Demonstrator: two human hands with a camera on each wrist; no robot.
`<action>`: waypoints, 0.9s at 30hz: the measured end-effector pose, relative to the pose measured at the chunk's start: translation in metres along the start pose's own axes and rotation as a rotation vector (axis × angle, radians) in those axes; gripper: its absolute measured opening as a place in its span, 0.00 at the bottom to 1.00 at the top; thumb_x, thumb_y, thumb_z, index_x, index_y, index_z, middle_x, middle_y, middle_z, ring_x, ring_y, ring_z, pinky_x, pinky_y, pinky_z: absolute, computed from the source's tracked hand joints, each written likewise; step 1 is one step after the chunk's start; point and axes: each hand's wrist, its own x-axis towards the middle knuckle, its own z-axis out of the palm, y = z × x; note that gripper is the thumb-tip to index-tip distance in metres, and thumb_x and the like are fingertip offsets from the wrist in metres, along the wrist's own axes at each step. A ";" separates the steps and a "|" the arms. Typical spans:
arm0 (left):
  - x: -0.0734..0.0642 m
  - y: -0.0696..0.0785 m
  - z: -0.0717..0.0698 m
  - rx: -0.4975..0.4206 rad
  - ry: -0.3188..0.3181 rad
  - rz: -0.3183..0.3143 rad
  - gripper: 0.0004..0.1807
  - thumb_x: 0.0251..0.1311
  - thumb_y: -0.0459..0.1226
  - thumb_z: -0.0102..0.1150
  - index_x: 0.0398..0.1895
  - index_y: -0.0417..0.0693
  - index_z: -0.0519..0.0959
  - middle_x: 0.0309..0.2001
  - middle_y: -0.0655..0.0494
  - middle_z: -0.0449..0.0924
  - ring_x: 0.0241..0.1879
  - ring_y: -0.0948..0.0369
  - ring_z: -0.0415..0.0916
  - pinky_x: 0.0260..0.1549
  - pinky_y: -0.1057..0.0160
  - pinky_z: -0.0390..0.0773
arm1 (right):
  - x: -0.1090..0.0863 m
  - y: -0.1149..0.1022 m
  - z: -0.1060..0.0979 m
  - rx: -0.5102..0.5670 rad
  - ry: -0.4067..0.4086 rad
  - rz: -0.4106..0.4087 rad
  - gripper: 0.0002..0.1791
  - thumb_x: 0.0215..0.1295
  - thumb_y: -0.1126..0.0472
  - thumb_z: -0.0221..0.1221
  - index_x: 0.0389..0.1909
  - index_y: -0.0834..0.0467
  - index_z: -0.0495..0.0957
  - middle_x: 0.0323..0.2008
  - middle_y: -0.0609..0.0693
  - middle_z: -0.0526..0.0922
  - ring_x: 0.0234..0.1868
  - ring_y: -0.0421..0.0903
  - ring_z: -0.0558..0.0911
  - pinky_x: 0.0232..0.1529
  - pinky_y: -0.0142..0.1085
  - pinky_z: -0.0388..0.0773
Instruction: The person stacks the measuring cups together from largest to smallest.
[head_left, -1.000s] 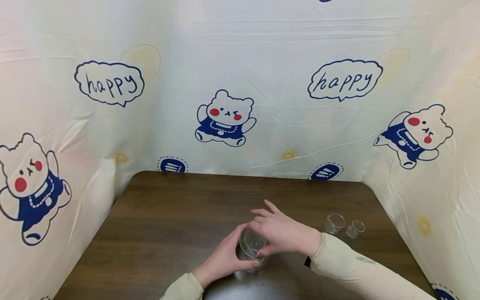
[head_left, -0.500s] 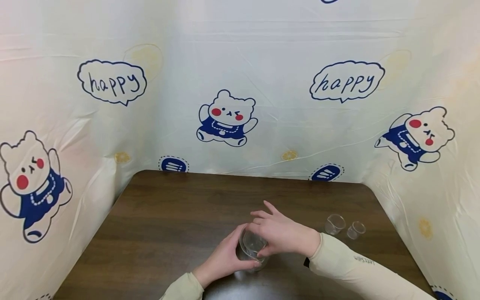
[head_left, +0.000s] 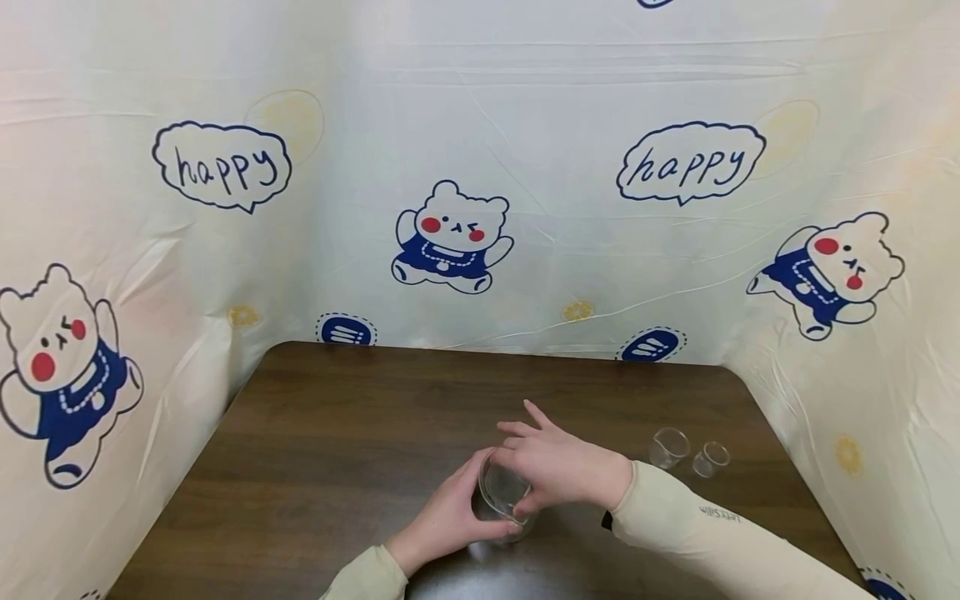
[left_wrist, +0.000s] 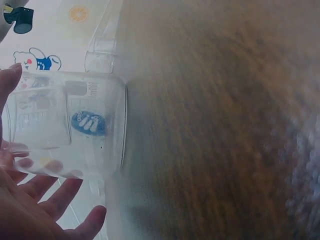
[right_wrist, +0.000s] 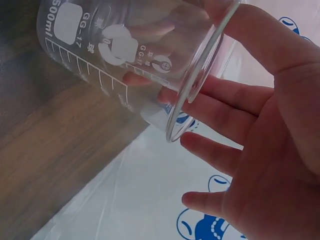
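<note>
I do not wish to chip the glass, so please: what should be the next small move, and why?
Probably the right hand should slowly lower the inner beaker deeper into the 500 ml beaker. The inner base is above the outer one, the right hand grips the inner beaker near its rim, and the left hand holds the 500 ml beaker.

Large clear glass beaker, white-printed, upright; smaller clear beaker inside, base above large one's bottom.

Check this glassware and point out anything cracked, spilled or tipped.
Nothing stands out. The large beaker stands upright on the table, a smaller beaker inside it, and two tiny beakers stand upright at the right. No crack or spill shows.
</note>
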 end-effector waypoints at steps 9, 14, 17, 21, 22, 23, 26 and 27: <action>0.001 0.000 0.001 0.006 0.006 -0.014 0.50 0.51 0.61 0.77 0.75 0.65 0.62 0.66 0.64 0.73 0.59 0.63 0.76 0.58 0.55 0.77 | 0.003 -0.008 -0.002 0.023 -0.057 0.096 0.32 0.51 0.42 0.79 0.54 0.53 0.83 0.50 0.45 0.87 0.70 0.54 0.74 0.70 0.69 0.58; 0.002 0.000 0.001 0.006 0.004 -0.017 0.49 0.51 0.60 0.77 0.74 0.65 0.62 0.66 0.64 0.74 0.58 0.64 0.76 0.58 0.55 0.77 | 0.003 -0.013 -0.004 0.024 -0.083 0.144 0.32 0.50 0.44 0.79 0.54 0.54 0.82 0.51 0.45 0.86 0.69 0.54 0.75 0.69 0.69 0.60; 0.002 0.001 0.001 0.007 0.001 -0.018 0.49 0.52 0.61 0.77 0.75 0.64 0.62 0.66 0.63 0.74 0.58 0.63 0.76 0.57 0.55 0.77 | 0.004 -0.014 -0.004 0.025 -0.099 0.152 0.32 0.51 0.44 0.79 0.55 0.54 0.82 0.52 0.46 0.86 0.70 0.54 0.74 0.70 0.68 0.60; 0.002 0.001 0.001 0.007 0.001 -0.021 0.49 0.51 0.60 0.77 0.74 0.64 0.62 0.66 0.63 0.74 0.58 0.64 0.76 0.58 0.55 0.77 | 0.005 -0.014 -0.005 0.030 -0.120 0.152 0.33 0.52 0.44 0.79 0.56 0.54 0.82 0.53 0.46 0.86 0.70 0.53 0.74 0.70 0.68 0.59; 0.001 0.001 0.001 0.010 0.003 -0.020 0.49 0.51 0.61 0.77 0.74 0.64 0.62 0.66 0.63 0.74 0.58 0.64 0.76 0.59 0.55 0.76 | 0.006 -0.014 -0.005 0.032 -0.126 0.153 0.33 0.52 0.44 0.79 0.56 0.54 0.82 0.53 0.46 0.85 0.70 0.53 0.74 0.70 0.68 0.59; 0.001 0.002 0.001 0.008 0.004 -0.023 0.49 0.51 0.60 0.78 0.74 0.65 0.62 0.66 0.64 0.74 0.58 0.64 0.76 0.59 0.55 0.76 | 0.006 -0.014 -0.005 0.034 -0.130 0.153 0.33 0.52 0.44 0.78 0.56 0.54 0.82 0.53 0.46 0.85 0.70 0.53 0.74 0.70 0.68 0.59; 0.001 0.002 0.002 0.015 0.011 -0.018 0.50 0.51 0.61 0.77 0.75 0.65 0.62 0.66 0.65 0.74 0.59 0.64 0.75 0.60 0.55 0.76 | 0.008 -0.014 -0.004 0.037 -0.142 0.155 0.32 0.52 0.44 0.78 0.55 0.53 0.83 0.52 0.46 0.85 0.70 0.53 0.74 0.70 0.68 0.59; 0.001 0.002 0.002 0.013 0.011 -0.018 0.50 0.51 0.60 0.77 0.75 0.65 0.62 0.67 0.64 0.73 0.59 0.64 0.75 0.60 0.55 0.76 | 0.008 -0.014 -0.004 0.041 -0.147 0.155 0.31 0.52 0.44 0.79 0.54 0.53 0.83 0.52 0.46 0.85 0.70 0.53 0.74 0.70 0.68 0.59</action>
